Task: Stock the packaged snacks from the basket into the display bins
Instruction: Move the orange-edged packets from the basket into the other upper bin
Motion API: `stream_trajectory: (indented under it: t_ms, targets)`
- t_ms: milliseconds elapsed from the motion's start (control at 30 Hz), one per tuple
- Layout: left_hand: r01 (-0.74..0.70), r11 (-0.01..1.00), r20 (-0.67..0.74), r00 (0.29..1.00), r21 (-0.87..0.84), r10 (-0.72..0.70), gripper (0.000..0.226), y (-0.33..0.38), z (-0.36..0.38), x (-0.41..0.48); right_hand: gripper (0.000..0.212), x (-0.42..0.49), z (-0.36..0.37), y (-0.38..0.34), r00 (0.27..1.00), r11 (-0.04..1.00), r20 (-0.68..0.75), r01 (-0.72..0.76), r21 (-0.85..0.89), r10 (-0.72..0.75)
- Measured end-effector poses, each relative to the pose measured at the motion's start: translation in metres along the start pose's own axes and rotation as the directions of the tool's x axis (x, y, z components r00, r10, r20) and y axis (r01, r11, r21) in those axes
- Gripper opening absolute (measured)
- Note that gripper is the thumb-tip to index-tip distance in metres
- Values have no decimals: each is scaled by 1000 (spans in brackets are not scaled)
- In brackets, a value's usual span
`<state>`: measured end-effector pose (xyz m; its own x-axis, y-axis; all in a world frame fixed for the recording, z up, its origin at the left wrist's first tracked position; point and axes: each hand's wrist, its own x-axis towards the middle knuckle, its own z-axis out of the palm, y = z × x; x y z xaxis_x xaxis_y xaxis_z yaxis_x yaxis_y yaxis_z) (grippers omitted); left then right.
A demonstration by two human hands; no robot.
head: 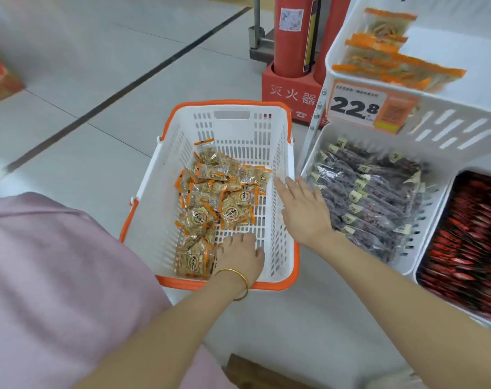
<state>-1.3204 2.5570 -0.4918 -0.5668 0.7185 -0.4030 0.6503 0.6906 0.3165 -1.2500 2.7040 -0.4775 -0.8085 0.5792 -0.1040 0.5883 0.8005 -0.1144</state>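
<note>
A white basket (pixel 278 153) with an orange rim stands on the floor and holds several orange-edged snack packets (pixel 219 192). My left hand (pixel 240 255), with a gold bangle on the wrist, reaches into the basket's near end and touches the packets there; its fingertips are hidden. My right hand (pixel 302 209) hovers with straight fingers over the basket's right rim and holds nothing. To the right, the upper white display bin (pixel 446 127) holds the same orange-edged packets (pixel 390 63).
A lower bin (pixel 309 153) holds dark purple packets, and another bin (pixel 432 226) at far right holds red packets. An orange price tag (pixel 370 108) reads 22.8. Red fire extinguishers (pixel 293 32) stand in a red base behind the basket. Pink clothing fills the lower left.
</note>
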Motion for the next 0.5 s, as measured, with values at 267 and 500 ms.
stream_trajectory:
  t_ms: [267, 500]
  targets:
    - [-11, 956, -67, 998, -294, -9, 36, 12, 16, -12, 76, -16, -1, -15, 999, 998, -39, 16, -57, -18]
    - [150, 867, -274, 911, -475, -308, 32, -46, -31, 20, 40, -8, 10, -47, 986, 979, -149, 103, 173, -77]
